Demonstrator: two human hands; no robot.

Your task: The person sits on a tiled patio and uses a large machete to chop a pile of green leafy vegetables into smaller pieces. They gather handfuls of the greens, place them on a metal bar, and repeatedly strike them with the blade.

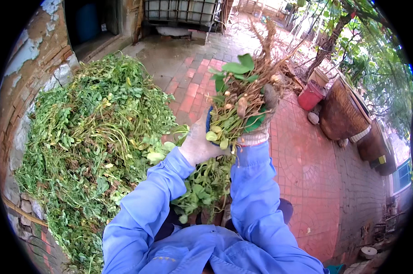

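Before my chest I hold up a bundle of peanut plants (239, 102), roots and several pods uppermost, leafy ends hanging down between my forearms. My left hand (201, 138) grips it from the left; the wrist is bare, a blue edge like a glove shows, and the fingers are mostly hidden by stems. On the right, my right hand (256, 128), in a knit glove with green coating, is closed around the roots and stems. A large heap of green peanut plants (100, 147) lies to my left against the wall.
Red paving bricks (306, 178) cover the ground. At right stand a red bucket (311, 96) and large brown glazed vats (343, 109), below a leafy vine (364, 44). A caged white tank (182, 10) stands ahead, near a dark doorway (90, 27). A worn brick wall (25, 78) borders the left.
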